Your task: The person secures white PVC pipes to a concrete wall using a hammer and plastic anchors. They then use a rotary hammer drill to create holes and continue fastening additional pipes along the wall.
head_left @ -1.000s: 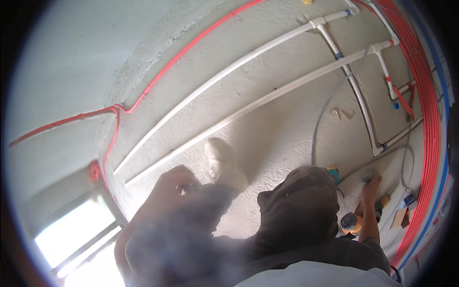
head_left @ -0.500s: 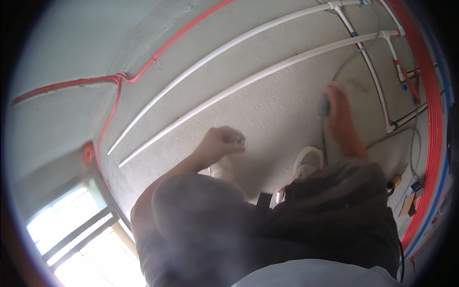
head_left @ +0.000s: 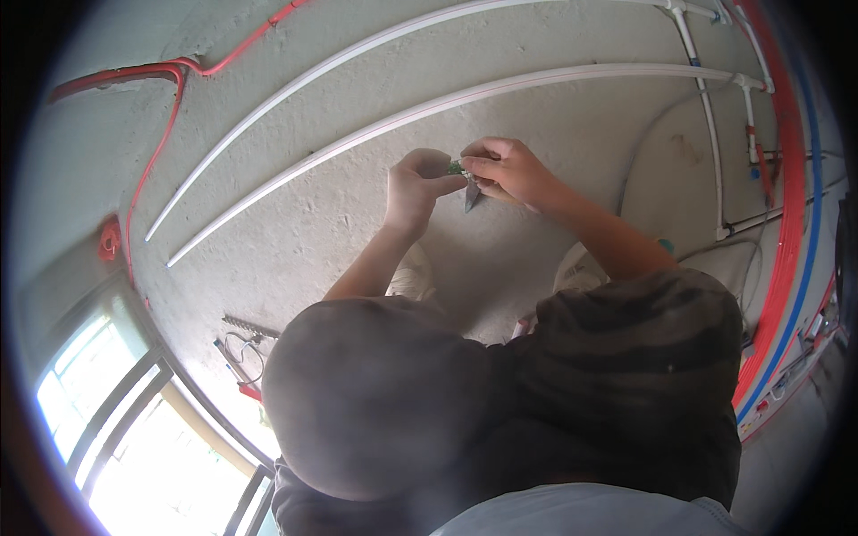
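My left hand (head_left: pixel 416 192) and my right hand (head_left: pixel 509 174) meet over the rough concrete floor (head_left: pixel 527 241). Their curled fingers pinch a small green and silvery piece (head_left: pixel 455 168), too small to make out clearly. A pointed grey object (head_left: pixel 472 198), perhaps a blade or tip, sticks down below my right fingers; what it belongs to is hidden. My knees in dark trousers and my light shoes (head_left: pixel 409 272) are underneath.
Two white pipes (head_left: pixel 402 118) run across above my hands, joining a pipework branch (head_left: pixel 706 116) and a grey cable on the right. Red (head_left: pixel 782 268) and blue tubes line the right edge. A bright window (head_left: pixel 98 366) and some tools (head_left: pixel 246 330) lie lower left.
My right hand has come from low on the right, and my left hand has risen; both now meet around the small piece. The view has shifted, showing tools at lower left.
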Demonstrator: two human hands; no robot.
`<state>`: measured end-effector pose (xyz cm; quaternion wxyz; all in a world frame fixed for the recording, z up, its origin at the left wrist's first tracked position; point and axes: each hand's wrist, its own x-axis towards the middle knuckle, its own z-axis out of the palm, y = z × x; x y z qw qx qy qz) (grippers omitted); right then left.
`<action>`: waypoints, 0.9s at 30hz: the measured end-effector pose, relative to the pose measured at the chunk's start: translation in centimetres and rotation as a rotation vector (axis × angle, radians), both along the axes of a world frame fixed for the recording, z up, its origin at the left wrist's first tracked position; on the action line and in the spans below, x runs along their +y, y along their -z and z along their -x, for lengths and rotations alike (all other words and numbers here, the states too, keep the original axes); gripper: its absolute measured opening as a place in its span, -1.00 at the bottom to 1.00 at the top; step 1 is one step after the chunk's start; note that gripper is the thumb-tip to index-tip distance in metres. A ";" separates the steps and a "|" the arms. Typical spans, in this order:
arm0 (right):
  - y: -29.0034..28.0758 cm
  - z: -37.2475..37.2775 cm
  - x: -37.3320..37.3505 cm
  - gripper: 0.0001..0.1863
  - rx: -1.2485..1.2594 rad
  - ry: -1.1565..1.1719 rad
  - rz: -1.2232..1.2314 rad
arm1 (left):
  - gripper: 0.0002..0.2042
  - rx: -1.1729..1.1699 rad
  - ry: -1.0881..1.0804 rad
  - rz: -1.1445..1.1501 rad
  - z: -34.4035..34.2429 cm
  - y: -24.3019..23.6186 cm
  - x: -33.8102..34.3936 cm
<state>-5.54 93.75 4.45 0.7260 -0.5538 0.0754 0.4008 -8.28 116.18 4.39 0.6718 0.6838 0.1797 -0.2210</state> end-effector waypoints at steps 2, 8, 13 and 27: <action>2.4 0.3 1.6 -0.72 -0.089 0.002 0.013 | -0.61 -0.001 0.015 -0.045 0.1 -0.4 1.1; 4.8 0.7 7.3 -0.72 -0.168 -0.031 0.205 | -0.66 0.063 -0.032 0.026 -0.1 1.0 6.0; 6.7 1.2 9.0 -0.68 -0.119 -0.030 0.168 | -0.71 0.193 -0.084 0.065 -0.5 2.3 7.6; 5.5 0.9 10.4 -0.69 0.024 -0.043 0.138 | -0.61 0.108 -0.063 0.020 -0.6 2.0 9.5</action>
